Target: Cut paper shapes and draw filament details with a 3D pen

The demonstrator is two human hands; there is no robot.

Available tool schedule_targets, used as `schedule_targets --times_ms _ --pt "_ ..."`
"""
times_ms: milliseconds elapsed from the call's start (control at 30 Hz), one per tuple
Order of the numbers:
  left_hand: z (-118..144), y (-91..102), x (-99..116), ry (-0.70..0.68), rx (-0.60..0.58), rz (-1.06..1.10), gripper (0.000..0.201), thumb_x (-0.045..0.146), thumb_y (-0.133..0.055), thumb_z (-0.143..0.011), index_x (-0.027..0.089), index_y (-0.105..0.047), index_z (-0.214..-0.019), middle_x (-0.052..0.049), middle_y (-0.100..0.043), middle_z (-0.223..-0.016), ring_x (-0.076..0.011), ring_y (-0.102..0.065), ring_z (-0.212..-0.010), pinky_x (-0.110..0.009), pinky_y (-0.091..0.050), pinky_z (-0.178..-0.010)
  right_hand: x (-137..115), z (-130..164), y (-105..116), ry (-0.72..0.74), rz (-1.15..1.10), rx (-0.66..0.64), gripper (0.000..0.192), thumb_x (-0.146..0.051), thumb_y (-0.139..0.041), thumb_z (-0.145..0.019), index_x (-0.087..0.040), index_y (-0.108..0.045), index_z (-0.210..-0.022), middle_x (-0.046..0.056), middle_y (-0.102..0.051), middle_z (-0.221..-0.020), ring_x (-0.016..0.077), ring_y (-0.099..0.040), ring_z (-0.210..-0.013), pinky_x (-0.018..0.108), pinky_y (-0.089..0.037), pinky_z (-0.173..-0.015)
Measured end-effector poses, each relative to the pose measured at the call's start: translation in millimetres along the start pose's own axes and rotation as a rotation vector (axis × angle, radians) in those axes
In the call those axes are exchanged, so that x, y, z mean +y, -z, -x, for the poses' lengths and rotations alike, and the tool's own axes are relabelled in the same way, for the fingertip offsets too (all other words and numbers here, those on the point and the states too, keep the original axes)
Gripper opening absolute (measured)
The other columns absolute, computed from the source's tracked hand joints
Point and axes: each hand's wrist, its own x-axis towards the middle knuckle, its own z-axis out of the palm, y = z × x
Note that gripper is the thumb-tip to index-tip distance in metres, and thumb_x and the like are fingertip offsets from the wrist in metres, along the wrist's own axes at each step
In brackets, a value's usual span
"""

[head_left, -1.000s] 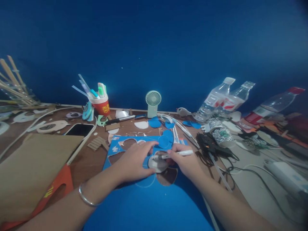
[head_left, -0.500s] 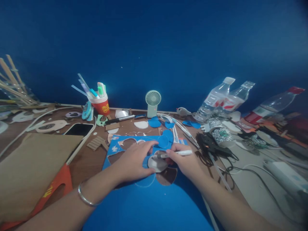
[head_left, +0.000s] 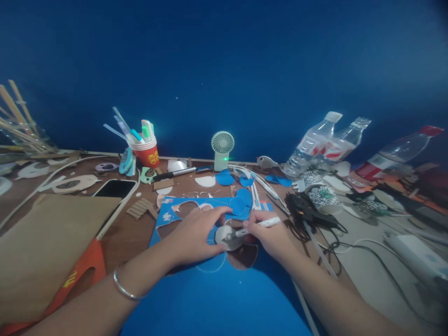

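Observation:
My right hand (head_left: 271, 233) grips a white marker pen (head_left: 269, 222), its tip at a small pale rounded cutout (head_left: 227, 237). That cutout lies on a blue sheet of card (head_left: 217, 303) with several holes cut through it and circle outlines drawn on it. My left hand (head_left: 196, 231) rests on the sheet, thumb and forefinger spread apart; the thumb touches the cutout's lower edge and the forefinger reaches past its upper side. Beyond the forefinger lies a blue disc (head_left: 238, 205). The pen tip itself is too blurred to make out well.
A small fan (head_left: 222, 144) stands near the wall, with a red paper cup (head_left: 147, 154) of pens to its left. Scissors (head_left: 268, 186), a black glue gun (head_left: 304, 210) and cables lie at right. Plastic bottles (head_left: 318, 140) stand behind. A phone (head_left: 115, 187) lies left.
The pen in my right hand has shifted slightly lower over the cutout and tilts more. My left hand's forefinger is straighter. The light on the fan has turned green.

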Motion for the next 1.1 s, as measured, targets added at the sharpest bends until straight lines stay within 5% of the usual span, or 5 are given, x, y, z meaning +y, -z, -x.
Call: schedule_targets --times_ms 333,567,833,1033,1100 --pt "-0.8 1.2 1.4 -0.001 -0.007 -0.001 0.06 0.038 -0.063 -0.069 0.028 -0.041 -0.124 -0.005 -0.057 -0.106 -0.0263 -0.05 -0.099 -0.04 -0.04 -0.082 9.7 -4.3 2.3 0.09 -0.002 0.278 0.028 -0.026 -0.056 -0.071 -0.019 -0.043 -0.047 -0.003 -0.053 -0.04 0.0105 -0.047 -0.038 0.021 -0.035 -0.039" --pt "-0.9 0.3 0.0 0.0 -0.002 0.006 0.061 0.039 -0.062 -0.069 0.028 -0.042 -0.125 -0.006 -0.057 -0.105 -0.0269 -0.051 -0.098 -0.04 -0.04 -0.082 5.7 -1.4 2.2 0.071 0.015 0.028 0.025 -0.026 -0.058 -0.066 -0.019 -0.044 -0.046 -0.003 -0.053 -0.039 0.0114 -0.049 -0.039 0.021 -0.037 -0.041" --pt "-1.2 0.4 -0.7 0.002 -0.013 0.007 0.061 0.04 -0.063 -0.068 0.028 -0.042 -0.124 -0.006 -0.057 -0.105 -0.0269 -0.051 -0.098 -0.04 -0.04 -0.081 4.5 -1.9 0.8 0.074 0.076 0.25 0.028 -0.025 -0.054 -0.07 -0.019 -0.042 -0.046 -0.003 -0.052 -0.039 0.0103 -0.046 -0.039 0.021 -0.035 -0.041" --pt "-1.4 1.5 0.7 -0.001 -0.01 0.006 0.06 0.039 -0.062 -0.07 0.028 -0.041 -0.125 -0.005 -0.057 -0.105 -0.0261 -0.051 -0.097 -0.04 -0.04 -0.08 3.1 3.4 1.8 0.1 0.083 0.037 0.024 -0.026 -0.056 -0.067 -0.02 -0.044 -0.046 -0.002 -0.053 -0.039 0.0113 -0.046 -0.04 0.021 -0.034 -0.041" --pt "-1.5 1.3 0.8 -0.001 -0.011 0.003 0.06 0.038 -0.063 -0.069 0.028 -0.041 -0.124 -0.005 -0.057 -0.105 -0.0264 -0.051 -0.097 -0.039 -0.04 -0.08 3.9 3.0 1.2 0.103 0.115 0.061 0.026 -0.025 -0.055 -0.068 -0.019 -0.044 -0.045 -0.003 -0.052 -0.039 0.0109 -0.046 -0.041 0.021 -0.033 -0.041"
